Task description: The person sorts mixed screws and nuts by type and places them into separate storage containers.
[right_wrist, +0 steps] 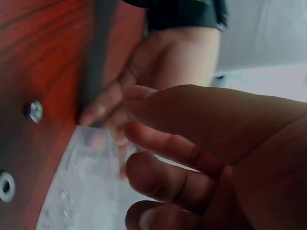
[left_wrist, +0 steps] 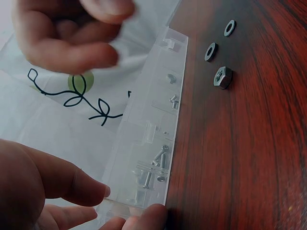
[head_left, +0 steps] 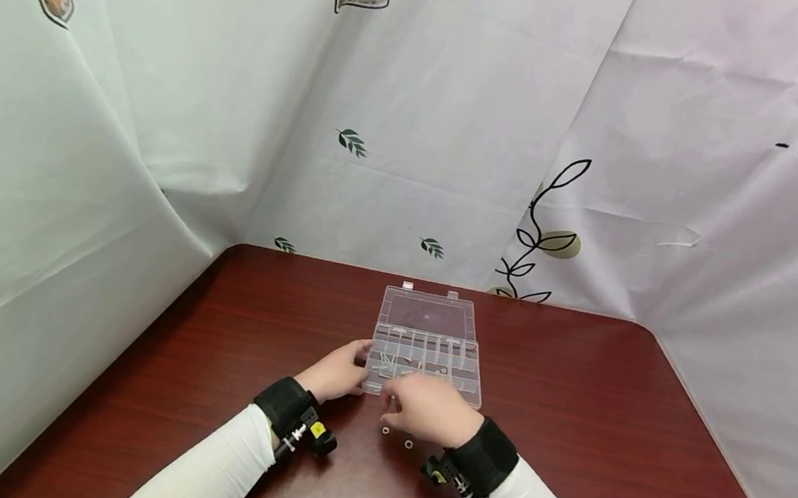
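Observation:
A clear plastic compartment box (head_left: 422, 361) lies on the table with its lid (head_left: 428, 313) folded back. My left hand (head_left: 341, 372) grips the box's left end, fingers and thumb around its corner. Screws (left_wrist: 156, 167) show through the front wall, in the compartments nearest that hand. My right hand (head_left: 429, 409) hovers over the box's front edge. Its fingers are loosely bent, and in the right wrist view nothing shows between thumb (right_wrist: 139, 96) and fingertips. On the table before the box lie a hex nut (left_wrist: 223, 77) and two washers (left_wrist: 210, 51).
The dark red wooden table (head_left: 588, 425) reaches back to white patterned cloth (head_left: 453, 122) hanging behind and at the sides. Black straps with small cameras (head_left: 319, 438) sit on both wrists, close over the tabletop.

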`<state>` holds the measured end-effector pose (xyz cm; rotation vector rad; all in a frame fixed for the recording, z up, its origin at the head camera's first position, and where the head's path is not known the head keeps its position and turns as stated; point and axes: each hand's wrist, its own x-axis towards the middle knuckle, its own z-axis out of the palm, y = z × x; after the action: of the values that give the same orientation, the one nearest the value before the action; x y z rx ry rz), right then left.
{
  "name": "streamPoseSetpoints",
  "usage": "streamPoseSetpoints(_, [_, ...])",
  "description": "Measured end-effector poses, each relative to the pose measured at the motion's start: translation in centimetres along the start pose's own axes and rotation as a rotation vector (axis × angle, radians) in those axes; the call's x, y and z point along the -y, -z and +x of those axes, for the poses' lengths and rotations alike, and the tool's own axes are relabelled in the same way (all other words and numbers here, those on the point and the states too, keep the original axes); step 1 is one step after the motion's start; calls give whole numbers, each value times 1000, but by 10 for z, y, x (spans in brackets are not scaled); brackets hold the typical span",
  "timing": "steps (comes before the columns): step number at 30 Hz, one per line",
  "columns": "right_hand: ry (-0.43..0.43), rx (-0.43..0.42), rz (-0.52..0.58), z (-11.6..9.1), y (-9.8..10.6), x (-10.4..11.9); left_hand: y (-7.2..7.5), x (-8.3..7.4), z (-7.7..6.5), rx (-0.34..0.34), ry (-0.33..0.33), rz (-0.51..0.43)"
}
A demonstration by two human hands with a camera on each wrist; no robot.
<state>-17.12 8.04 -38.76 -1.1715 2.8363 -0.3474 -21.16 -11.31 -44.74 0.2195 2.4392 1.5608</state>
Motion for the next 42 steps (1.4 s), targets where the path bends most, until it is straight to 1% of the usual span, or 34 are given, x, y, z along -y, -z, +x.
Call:
streamPoseSetpoints(3, [-5,35,-24,3,-7,3,-1,0,0,4,-4,0])
streamPoseSetpoints(11, [-35,70,-50,7,-19,1,0,-3,-1,1,1,-12])
streamPoseSetpoints(18, [-28,75,-66,8,-26,-3,0,-4,-1,-14,4,-22])
streamPoseSetpoints(31, [-19,89,-43,9,-33,-6,0,1,0,1,5,-31])
streamPoseSetpoints(36, [-32,67,-23,9,-26,-10,0,0,1,3,-5,-30])
streamPoseSetpoints(42, [-82,19,53,5,-4,-20,0,-1,1,-3,7,-34])
